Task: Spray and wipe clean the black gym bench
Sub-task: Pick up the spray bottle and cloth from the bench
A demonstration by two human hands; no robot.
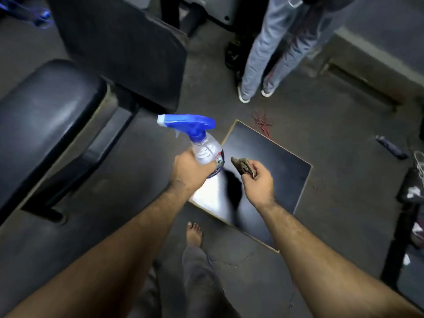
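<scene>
The black gym bench fills the left side: its padded seat (43,115) lies low at the left and its raised back pad (124,49) stands behind it. My left hand (191,169) grips a clear spray bottle (206,148) with a blue trigger head whose nozzle points left toward the bench. My right hand (258,180) holds a crumpled brown cloth (243,167) just right of the bottle. Both hands hover over the floor, to the right of the bench and apart from it.
A dark shiny square panel (270,171) lies on the grey floor under my hands. Another person in light jeans (270,51) stands at the back. My bare foot (194,235) is on the floor below. Dark items (392,148) and clutter lie at the right edge.
</scene>
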